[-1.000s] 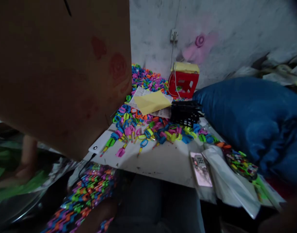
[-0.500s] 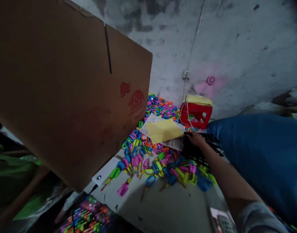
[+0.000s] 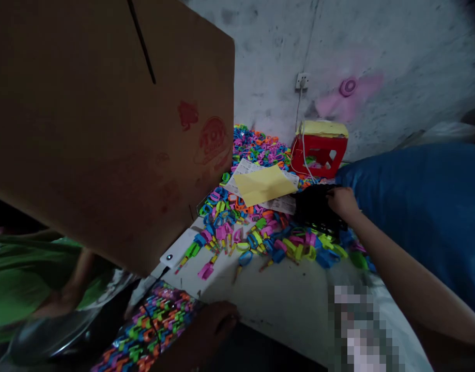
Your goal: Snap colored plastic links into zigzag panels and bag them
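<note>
Grip by right hand (image 3: pixel 343 204): closed on edge of black basket (image 3: pixel 315 206), far right. For left hand (image 3: pixel 211 326), near, cannot tell. Best held level, clear of yellow sheet (image 3: pixel 265 185).

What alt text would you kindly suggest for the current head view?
The right hand touches a black object among colourful plastic pieces on a table; the left hand is near the table's front edge. A cardboard box stands left, a blue bundle right.
</note>
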A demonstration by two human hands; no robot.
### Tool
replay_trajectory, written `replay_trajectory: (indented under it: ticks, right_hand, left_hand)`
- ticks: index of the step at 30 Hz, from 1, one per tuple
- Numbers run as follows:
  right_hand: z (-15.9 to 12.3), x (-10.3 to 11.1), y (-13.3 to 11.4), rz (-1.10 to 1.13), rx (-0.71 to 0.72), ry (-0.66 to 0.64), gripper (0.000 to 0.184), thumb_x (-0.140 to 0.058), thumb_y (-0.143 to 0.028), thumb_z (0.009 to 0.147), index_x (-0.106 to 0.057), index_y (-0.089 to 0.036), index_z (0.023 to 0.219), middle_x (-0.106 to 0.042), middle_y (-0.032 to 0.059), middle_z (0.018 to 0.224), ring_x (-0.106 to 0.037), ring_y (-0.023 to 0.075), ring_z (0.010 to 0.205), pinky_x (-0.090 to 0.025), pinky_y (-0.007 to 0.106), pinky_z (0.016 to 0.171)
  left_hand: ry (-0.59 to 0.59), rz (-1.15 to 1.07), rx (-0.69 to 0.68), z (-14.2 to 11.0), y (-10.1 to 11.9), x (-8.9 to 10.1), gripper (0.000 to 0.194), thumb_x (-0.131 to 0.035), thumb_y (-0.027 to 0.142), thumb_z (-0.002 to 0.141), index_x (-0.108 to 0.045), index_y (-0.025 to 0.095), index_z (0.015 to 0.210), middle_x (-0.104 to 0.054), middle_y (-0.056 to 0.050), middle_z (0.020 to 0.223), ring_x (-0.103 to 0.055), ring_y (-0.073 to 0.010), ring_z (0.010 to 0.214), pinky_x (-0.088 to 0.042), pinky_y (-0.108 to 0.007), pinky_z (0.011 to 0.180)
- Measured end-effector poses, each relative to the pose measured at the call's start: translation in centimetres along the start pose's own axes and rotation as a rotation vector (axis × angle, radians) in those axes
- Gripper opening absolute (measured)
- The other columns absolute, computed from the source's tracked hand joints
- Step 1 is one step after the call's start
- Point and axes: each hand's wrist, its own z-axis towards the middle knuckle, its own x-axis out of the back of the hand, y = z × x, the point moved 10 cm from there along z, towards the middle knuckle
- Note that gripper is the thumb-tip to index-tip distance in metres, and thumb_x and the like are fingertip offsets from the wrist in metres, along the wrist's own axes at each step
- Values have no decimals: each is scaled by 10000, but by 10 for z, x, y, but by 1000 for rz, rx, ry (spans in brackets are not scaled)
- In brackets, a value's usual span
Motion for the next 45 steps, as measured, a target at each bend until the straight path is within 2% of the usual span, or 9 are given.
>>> replay_trajectory:
  ticks: [6,11,17,22,27,32,37,40,45]
  right_hand:
    - [-36,89,12,268,23,309,299,-487,-259,853,-693,-101,1000,-710,173,981,-634,278,912,-464,399,865]
    - [-168,127,-45,502,276,417,243,-547,-395,861,-662,-227,994,-690,99,937,-621,277,904,-499,450,818]
    - [-354,4,-106,718,162,94,257,-528,-283,863,-603,-413,1071,-699,39,982,-644,305,954,-533,559,829]
    - [-420,-71,-128,781,68,-132,324,-500,-240,847,-614,-421,1091,-699,32,1021,-652,300,949,-563,550,820]
    - [-398,-65,-135,807,44,-214,293,-581,-350,850,-631,-334,1138,-659,67,1147,-609,281,1072,-522,476,928]
    - [-304,-71,-167,718,108,-350,347,-443,-350,937,-610,-239,1220,-691,69,1097,-640,215,986,-502,343,877]
    - [-224,-104,-206,396,137,-474,321,-416,-373,957,-641,-256,1154,-711,70,1084,-655,219,992,-482,304,786]
    - [-211,-109,-210,339,111,-467,288,-446,-364,938,-679,-214,1012,-729,107,924,-676,249,882,-465,316,706]
    - [-233,-85,-183,418,83,-263,203,-427,-296,914,-607,-213,958,-703,82,895,-661,220,824,-431,281,659]
  left_hand:
    - [139,72,-219,9,45,-5,284,-462,406,888,-632,237,1041,-626,-57,1160,-550,-223,1114,-435,-303,969]
    - [319,-46,-179,21,24,6,307,-465,379,862,-592,226,1096,-593,-69,1211,-536,-230,1122,-433,-325,969]
    - [516,209,-67,54,-3,34,280,-512,380,832,-558,160,998,-592,-74,952,-577,-204,828,-484,-332,781]
    - [447,460,68,85,7,35,313,-565,426,832,-544,163,999,-608,-64,935,-593,-209,809,-451,-312,724]
    - [360,418,56,93,11,35,216,-497,359,879,-586,165,914,-653,-53,866,-613,-198,834,-440,-289,757]
    - [242,-110,-103,70,7,17,437,-582,598,767,-555,168,846,-597,2,750,-540,-132,612,-427,-245,574]
    - [61,-483,-51,35,-3,-19,502,-692,593,705,-527,177,932,-654,2,803,-423,-59,514,-289,-188,490]
    - [-16,-604,13,20,-14,-33,530,-763,542,661,-551,179,985,-669,-6,810,-453,-64,540,-285,-191,508]
    - [93,-718,-13,26,-23,-18,567,-795,513,634,-632,157,1043,-668,-39,922,-548,-96,692,-402,-221,648]
